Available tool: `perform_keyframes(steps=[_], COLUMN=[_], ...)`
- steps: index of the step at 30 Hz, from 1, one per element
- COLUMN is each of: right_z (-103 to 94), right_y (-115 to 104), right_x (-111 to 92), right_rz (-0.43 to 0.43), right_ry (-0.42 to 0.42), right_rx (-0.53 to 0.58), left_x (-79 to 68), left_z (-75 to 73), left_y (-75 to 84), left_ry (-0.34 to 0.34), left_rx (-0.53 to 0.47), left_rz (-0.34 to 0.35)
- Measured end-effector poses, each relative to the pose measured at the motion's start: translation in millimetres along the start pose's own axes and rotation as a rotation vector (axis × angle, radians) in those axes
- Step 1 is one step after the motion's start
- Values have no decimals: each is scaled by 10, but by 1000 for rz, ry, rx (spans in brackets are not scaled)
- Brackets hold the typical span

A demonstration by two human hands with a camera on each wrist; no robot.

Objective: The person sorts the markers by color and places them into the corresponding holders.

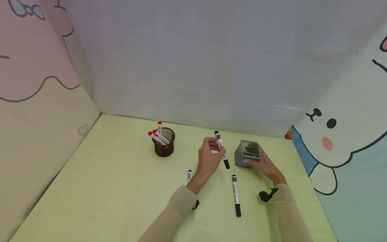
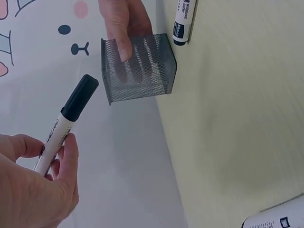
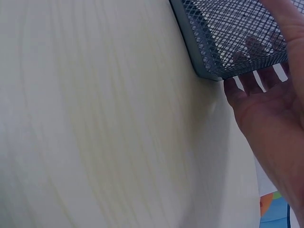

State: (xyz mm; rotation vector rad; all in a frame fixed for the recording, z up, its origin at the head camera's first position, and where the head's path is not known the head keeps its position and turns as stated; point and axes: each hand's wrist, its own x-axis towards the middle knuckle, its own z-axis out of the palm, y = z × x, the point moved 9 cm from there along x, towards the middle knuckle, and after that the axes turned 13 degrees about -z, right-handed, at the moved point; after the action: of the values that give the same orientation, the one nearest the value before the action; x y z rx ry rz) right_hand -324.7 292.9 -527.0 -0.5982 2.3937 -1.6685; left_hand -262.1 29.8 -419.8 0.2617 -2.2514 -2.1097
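Between thumb and fingers, my left hand (image 1: 209, 158) pinches a white whiteboard marker (image 1: 222, 150) with a black cap, held tilted above the table. In the left wrist view the capped end of this marker (image 2: 71, 114) points toward the holder. My right hand (image 1: 266, 164) grips a square grey mesh pen holder (image 1: 242, 161) from its right side, thumb on the near wall and fingers around the back. The right wrist view shows the mesh wall (image 3: 237, 28) close up, with fingers visible through it. No pen shows inside the holder.
A black-capped marker (image 1: 235, 195) lies in front of the mesh holder. Another marker (image 1: 189, 175) lies partly hidden under my left forearm. Farther left stands a round black mesh cup (image 1: 164, 151) with several red-capped markers. Fabric walls (image 1: 196, 84) border the table (image 1: 121, 188).
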Motion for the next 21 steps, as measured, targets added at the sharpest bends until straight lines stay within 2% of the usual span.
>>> perform_keyframes(steps=[12,21], right_z=[14,5], right_y=[61,85], right_x=[23,22], right_rz=[-10,20], right_ry=[-4,-8], right_rx=[5,-16], left_x=[159,240], left_z=[191,328], left_y=[26,50], left_ry=[9,32], left_rx=[-135,-122], left_rz=[9,22])
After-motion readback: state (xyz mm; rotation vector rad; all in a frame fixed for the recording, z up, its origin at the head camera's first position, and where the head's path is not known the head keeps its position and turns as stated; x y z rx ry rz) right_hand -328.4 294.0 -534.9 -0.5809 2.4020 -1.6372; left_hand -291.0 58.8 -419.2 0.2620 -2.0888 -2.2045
